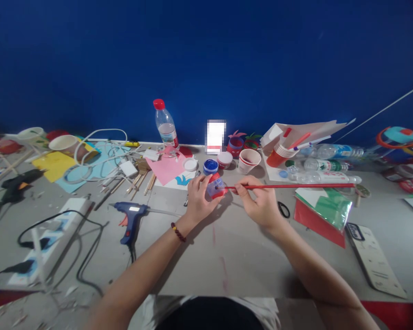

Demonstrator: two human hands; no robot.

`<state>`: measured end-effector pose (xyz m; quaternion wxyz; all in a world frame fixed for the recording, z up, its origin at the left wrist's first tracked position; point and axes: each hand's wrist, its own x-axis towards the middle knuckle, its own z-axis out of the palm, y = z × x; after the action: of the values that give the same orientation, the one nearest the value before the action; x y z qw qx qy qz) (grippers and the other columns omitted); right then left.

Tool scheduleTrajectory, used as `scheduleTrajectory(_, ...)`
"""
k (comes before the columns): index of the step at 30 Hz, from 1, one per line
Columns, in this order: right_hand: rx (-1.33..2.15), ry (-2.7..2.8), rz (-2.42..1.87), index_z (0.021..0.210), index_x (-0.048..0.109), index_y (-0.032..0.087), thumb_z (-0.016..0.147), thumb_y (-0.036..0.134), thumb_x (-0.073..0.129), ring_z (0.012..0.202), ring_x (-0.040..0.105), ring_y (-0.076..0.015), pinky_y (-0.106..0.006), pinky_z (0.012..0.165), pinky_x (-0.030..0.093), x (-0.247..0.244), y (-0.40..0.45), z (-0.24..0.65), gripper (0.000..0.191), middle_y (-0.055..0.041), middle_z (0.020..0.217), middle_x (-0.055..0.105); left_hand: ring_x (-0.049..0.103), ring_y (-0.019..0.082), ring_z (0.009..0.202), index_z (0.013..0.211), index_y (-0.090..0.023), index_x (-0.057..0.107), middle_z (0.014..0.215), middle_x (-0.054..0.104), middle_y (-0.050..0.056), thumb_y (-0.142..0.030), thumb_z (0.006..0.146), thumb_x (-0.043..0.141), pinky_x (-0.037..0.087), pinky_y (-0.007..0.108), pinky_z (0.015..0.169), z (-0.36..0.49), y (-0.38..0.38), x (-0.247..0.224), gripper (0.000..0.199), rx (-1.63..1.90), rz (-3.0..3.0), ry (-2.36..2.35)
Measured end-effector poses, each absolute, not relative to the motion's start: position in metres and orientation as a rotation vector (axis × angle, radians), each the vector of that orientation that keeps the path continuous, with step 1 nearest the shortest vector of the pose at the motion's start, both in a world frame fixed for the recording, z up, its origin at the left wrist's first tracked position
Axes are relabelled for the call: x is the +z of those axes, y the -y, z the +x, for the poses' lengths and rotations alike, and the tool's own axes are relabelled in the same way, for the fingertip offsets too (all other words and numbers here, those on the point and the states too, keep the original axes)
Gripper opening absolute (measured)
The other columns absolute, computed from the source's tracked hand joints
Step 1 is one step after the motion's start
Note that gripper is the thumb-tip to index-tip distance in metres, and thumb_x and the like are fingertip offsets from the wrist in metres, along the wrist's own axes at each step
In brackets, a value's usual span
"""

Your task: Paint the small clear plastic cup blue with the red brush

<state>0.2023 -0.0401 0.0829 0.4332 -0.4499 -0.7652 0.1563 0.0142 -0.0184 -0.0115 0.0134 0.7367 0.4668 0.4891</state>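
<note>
My left hand (pixel 200 197) is closed round a small red and pale-blue cup-like piece (pixel 216 186); its exact kind is unclear. In my right hand (pixel 259 200) is a long red-handled paintbrush (pixel 296 186), held nearly level. Its tip touches the bluish face of the piece. Just beyond my left hand stands an uncovered jar of blue paint (pixel 211 166), with a pinkish lidded jar (pixel 225 160) beside it. A paper cup with dark reddish contents (pixel 249 160) stands behind my right hand.
A blue glue gun (pixel 132 217) and a power strip (pixel 51 243) with loose cords lie on the left. Behind are a red-capped bottle (pixel 165 126) and pink paper (pixel 167 166). To the right lie plastic bottles (pixel 320 177), green and red sheets (pixel 325 208) and a phone (pixel 375 259).
</note>
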Motion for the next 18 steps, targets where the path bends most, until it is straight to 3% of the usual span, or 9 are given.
scheduleTrajectory(18,0.341,1.935,-1.083,0.082,0.058,0.022,0.096,0.021,0.048,0.070,0.063,-0.0166,-0.029,0.068,0.049,0.090,0.035,0.203,0.017,-0.0023,0.076,0.066,0.053,0.028,0.111,0.137,-0.024,0.045,0.119,0.052,0.012,-0.046,0.081,0.073,0.045,0.046,0.098,0.013,0.019,-0.012,0.067,1.505,2.319,-1.457)
